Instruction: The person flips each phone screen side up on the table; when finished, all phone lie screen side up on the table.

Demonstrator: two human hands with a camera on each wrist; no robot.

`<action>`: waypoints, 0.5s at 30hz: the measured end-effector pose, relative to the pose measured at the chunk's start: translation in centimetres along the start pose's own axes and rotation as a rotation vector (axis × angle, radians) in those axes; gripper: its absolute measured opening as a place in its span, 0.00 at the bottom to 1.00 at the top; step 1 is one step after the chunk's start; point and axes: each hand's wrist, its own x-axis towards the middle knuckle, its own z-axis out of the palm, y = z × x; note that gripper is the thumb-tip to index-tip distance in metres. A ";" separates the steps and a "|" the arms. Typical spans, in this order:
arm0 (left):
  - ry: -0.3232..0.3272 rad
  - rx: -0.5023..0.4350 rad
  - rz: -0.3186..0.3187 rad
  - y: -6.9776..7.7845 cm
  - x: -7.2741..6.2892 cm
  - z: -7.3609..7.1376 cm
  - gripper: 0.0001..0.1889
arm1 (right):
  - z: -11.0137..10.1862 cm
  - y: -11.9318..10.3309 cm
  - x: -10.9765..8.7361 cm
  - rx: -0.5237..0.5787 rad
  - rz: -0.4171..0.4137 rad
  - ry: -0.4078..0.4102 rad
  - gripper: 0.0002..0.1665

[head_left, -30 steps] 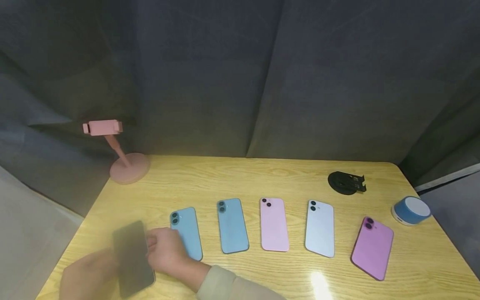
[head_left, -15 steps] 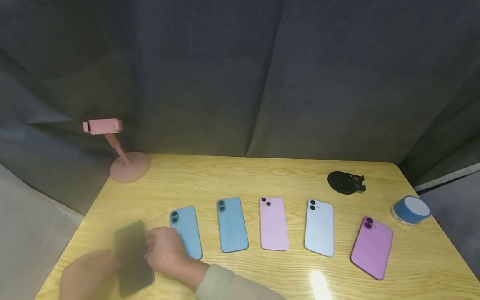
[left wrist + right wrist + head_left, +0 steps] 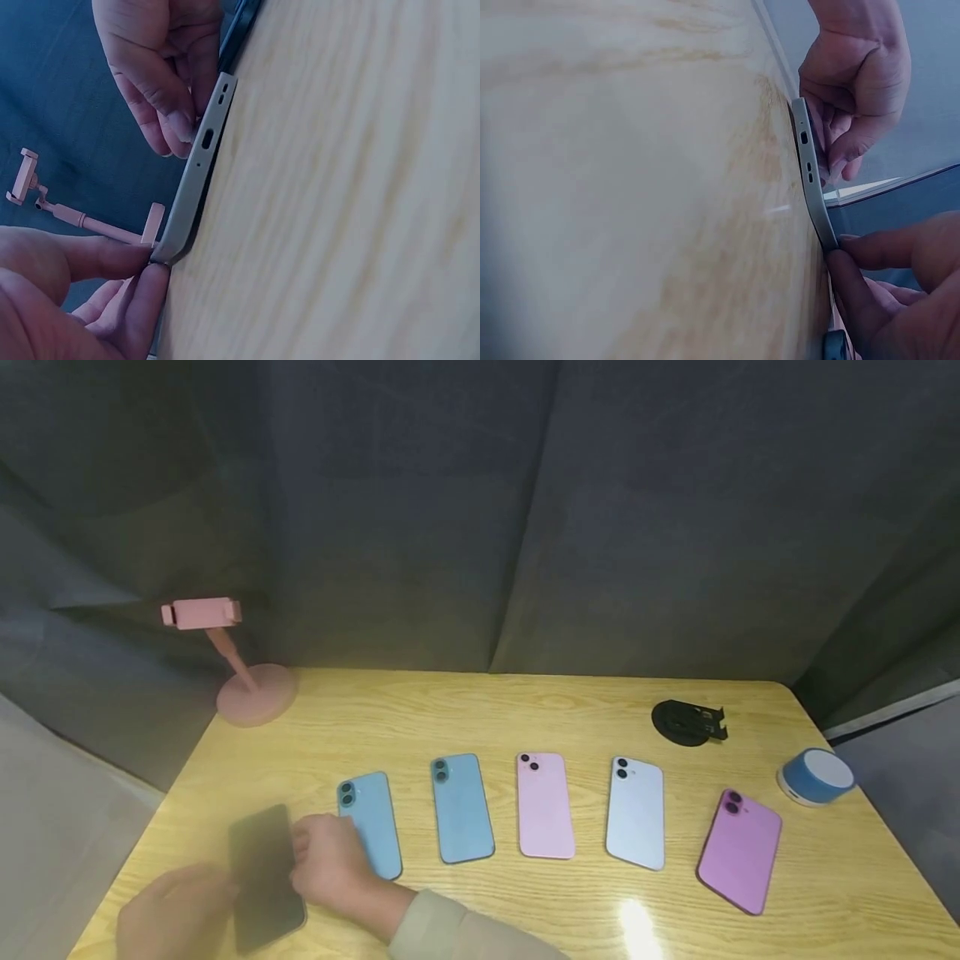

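Note:
A smartphone with a dark screen facing up point(image 3: 266, 881) lies at the front left of the table, blurred in the head view. My left hand point(image 3: 174, 910) pinches its left edge; in the left wrist view, thumb and index finger meet at one corner of the light frame point(image 3: 196, 171), which shows a charging port. On the opposite edge my right hand point(image 3: 330, 860) pinches the phone between thumb and index finger, plain in the right wrist view point(image 3: 900, 277). A light-blue phone point(image 3: 371, 822), camera side up, lies beside my right hand and is partly covered by it.
Rightward in a row lie another blue phone point(image 3: 462, 810), a pink phone point(image 3: 545, 806), a white phone point(image 3: 635, 814) and a magenta phone point(image 3: 740, 853). A pink phone stand point(image 3: 255, 693), a black folded stand point(image 3: 686, 722) and a blue-white cylinder point(image 3: 817, 777) sit near the table's edges.
The head view has shifted very slightly, so the things on the table appear a little further left. Both hands keep their place at the dark-screened smartphone.

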 end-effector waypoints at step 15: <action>-0.097 0.346 0.295 1.0 0.4 -0.2 0.30 | -1.7 0.3 -0.7 -0.005 -0.003 -0.077 0.39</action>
